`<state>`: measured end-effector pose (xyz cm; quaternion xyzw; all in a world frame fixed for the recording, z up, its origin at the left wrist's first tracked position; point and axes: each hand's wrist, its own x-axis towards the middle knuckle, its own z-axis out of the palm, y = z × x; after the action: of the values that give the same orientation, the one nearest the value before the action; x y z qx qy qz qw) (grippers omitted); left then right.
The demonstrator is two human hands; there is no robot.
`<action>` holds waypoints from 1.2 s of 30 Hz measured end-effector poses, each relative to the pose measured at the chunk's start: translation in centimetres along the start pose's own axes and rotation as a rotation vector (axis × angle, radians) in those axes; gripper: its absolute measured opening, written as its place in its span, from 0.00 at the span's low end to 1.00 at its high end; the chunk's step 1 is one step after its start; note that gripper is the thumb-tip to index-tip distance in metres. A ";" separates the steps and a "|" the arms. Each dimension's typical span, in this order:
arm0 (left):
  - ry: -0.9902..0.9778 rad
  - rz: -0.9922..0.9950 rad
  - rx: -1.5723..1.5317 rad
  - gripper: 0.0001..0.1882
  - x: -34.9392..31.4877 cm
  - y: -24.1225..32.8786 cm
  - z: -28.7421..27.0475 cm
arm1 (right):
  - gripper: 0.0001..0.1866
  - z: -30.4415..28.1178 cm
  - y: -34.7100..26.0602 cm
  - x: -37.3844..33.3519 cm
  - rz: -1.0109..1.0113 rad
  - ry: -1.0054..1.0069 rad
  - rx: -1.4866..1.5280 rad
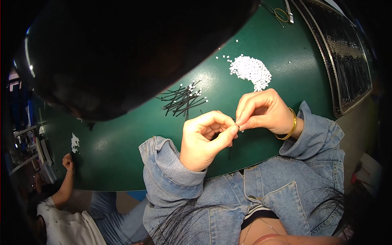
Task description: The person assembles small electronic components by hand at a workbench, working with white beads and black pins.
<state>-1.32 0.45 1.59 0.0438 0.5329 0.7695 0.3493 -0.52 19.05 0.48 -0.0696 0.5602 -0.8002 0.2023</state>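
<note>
My left hand (pixel 204 141) is closed in a pinch, its thumb and index fingertip pressed together. A thin black wire (pixel 229 152) shows below its fingers. My right hand (pixel 266 110), with a gold bangle (pixel 292 124) at the wrist, pinches at the same spot, fingertips touching those of the left. What lies between the right fingertips is mostly hidden; a tiny white piece shows just under them. Beyond the left hand lies a loose pile of short black wires (pixel 179 100), several with small white pieces at their ends. A heap of small white pieces (pixel 251 70) lies beyond the right hand.
The green table (pixel 302 81) curves round in front of me. A tray of black wires (pixel 345 57) stands at the right, and a tool with a yellow loop (pixel 281 15) lies at the far edge. A large dark shape (pixel 134 49) blocks the upper left. Another person's hand (pixel 68 162) rests at the left near a small white heap (pixel 75 143).
</note>
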 end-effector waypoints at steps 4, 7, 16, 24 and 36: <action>0.037 0.010 0.028 0.03 0.2 -0.3 0.4 | 0.04 -0.2 0.3 -0.2 -0.036 0.006 -0.065; 0.087 0.037 0.075 0.03 0.4 -0.6 0.5 | 0.04 -0.4 0.3 0.0 -0.071 0.015 -0.162; 0.542 0.518 1.208 0.05 1.5 0.3 -1.8 | 0.10 -3.3 0.0 2.6 -0.540 0.281 -1.376; 0.143 0.489 1.347 0.07 0.8 -0.9 -0.4 | 0.10 -3.6 -0.3 2.8 -0.502 0.280 -1.464; 0.159 0.212 0.629 0.04 0.5 -0.7 0.3 | 0.07 -3.5 0.2 3.2 -0.541 0.226 -1.333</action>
<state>-1.23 1.15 0.95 0.1443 0.7621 0.6005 0.1942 -4.54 20.79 -1.35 -0.2312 0.9092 -0.3135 -0.1469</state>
